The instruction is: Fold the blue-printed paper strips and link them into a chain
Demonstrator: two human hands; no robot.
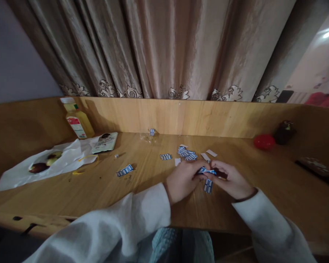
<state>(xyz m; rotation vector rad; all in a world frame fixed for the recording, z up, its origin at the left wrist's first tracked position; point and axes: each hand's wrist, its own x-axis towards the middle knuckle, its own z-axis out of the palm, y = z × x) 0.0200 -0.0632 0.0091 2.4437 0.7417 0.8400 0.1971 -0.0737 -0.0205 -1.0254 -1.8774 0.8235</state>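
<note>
Both hands meet over the wooden desk, right of centre. My left hand [184, 179] pinches the left side of a small blue-and-white paper piece [207, 171], and my right hand [234, 179] grips its right side. Just beneath them a blue-and-white label strip [208, 186] lies on the desk. Beyond the fingers is a loose pile of similar strips [188, 153], with plain white pieces [211, 153] around it. Left of the pile sits a small strip [166, 156], and another strip [124, 170] lies farther left.
At the left, a bottle of yellow liquid [78, 120] stands behind white paper [60, 170] bearing dark and greenish round items, beside a booklet [105, 143]. A clear object [150, 137] is near the back board. A red round object [264, 141] and dark item [285, 132] stand at the right.
</note>
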